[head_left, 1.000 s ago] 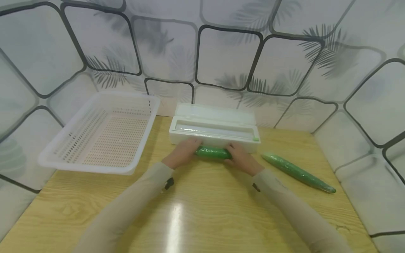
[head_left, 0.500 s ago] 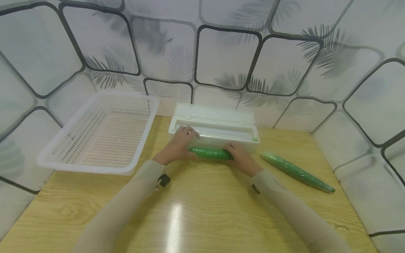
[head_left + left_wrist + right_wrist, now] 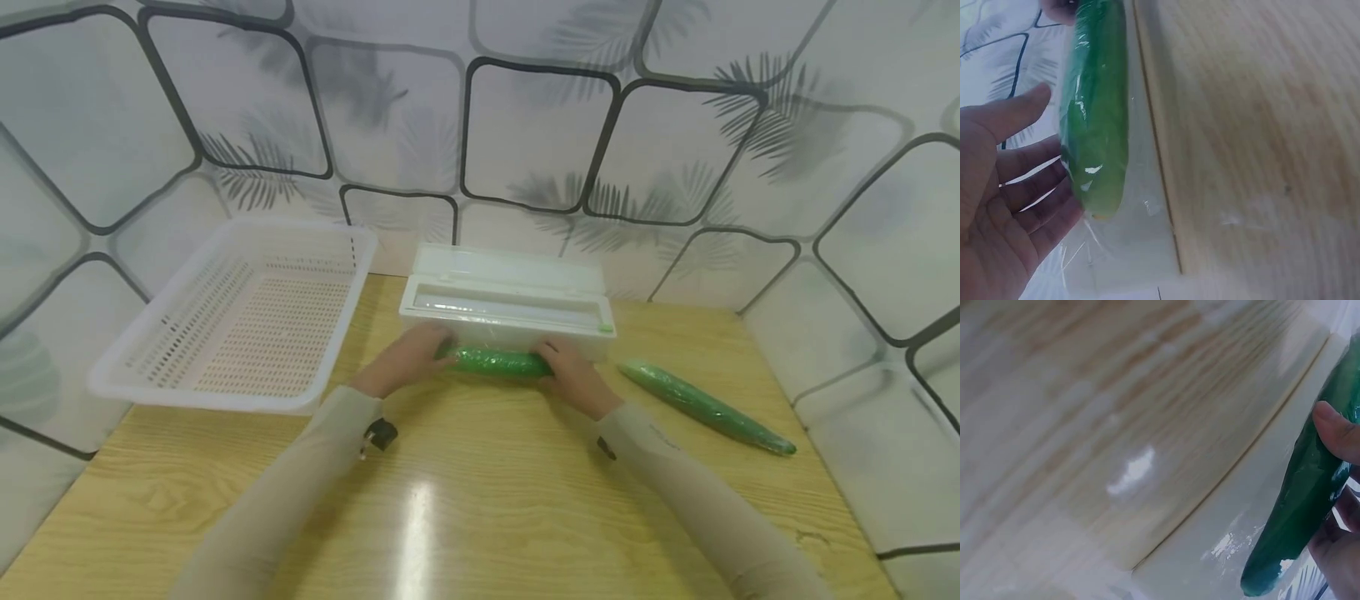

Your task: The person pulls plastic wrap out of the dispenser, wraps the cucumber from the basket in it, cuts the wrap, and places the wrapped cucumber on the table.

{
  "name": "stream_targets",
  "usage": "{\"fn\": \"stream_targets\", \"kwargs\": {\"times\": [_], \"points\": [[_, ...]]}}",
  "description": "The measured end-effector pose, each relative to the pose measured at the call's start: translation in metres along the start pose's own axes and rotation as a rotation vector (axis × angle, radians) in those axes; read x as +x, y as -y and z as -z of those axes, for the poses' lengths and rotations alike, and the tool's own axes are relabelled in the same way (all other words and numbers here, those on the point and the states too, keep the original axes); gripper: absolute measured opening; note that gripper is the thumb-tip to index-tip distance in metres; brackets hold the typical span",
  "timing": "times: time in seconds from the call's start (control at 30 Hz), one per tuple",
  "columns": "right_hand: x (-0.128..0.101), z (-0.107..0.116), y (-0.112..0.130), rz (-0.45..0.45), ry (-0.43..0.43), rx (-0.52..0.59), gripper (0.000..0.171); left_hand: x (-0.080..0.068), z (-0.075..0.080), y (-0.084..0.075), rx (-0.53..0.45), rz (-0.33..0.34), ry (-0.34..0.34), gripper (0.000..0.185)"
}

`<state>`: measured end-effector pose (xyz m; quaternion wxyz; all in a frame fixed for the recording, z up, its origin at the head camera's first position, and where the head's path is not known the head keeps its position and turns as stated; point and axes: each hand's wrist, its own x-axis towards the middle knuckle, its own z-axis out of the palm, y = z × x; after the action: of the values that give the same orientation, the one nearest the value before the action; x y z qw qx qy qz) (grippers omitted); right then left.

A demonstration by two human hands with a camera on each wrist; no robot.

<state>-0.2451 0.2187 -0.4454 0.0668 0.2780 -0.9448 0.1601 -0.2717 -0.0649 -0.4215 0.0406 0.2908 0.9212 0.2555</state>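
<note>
Nothing here can be read: no words, labels, brand marks or numbers show on the white plastic film-dispenser box, the white slotted plastic basket or the film-wrapped green cucumbers.

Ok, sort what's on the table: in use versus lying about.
In use:
cucumber, wrapped in film
left hand, touching one end
right hand, gripping the other end
film box

Lying about:
second cucumber
basket
</note>
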Motion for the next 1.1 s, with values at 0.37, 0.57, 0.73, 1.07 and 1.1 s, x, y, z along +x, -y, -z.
{"fn": "stream_targets", "kwargs": {"times": [0.37,0.57,0.73,1.07,1.1], "points": [[-0.002,0.002,0.0,0.0,0.008,0.002,0.049,0.007,-0.015,-0.002,0.186,-0.114,-0.043,0.064],[-0.001,0.003,0.003,-0.054,0.023,0.012,0.048,0.009,-0.017,-0.005,0.295,-0.193,-0.118,0.04],[0.001,0.003,0.004,-0.068,0.024,0.012,0.046,0.009,-0.02,-0.006,0.348,-0.203,-0.153,0.029],[0.005,0.001,0.001,-0.089,0.008,0.047,0.045,0.015,-0.026,-0.003,0.471,-0.243,-0.188,0.027],[0.005,0.001,0.001,-0.089,0.005,0.051,0.045,0.015,-0.026,-0.003,0.464,-0.244,-0.193,0.027]]}}
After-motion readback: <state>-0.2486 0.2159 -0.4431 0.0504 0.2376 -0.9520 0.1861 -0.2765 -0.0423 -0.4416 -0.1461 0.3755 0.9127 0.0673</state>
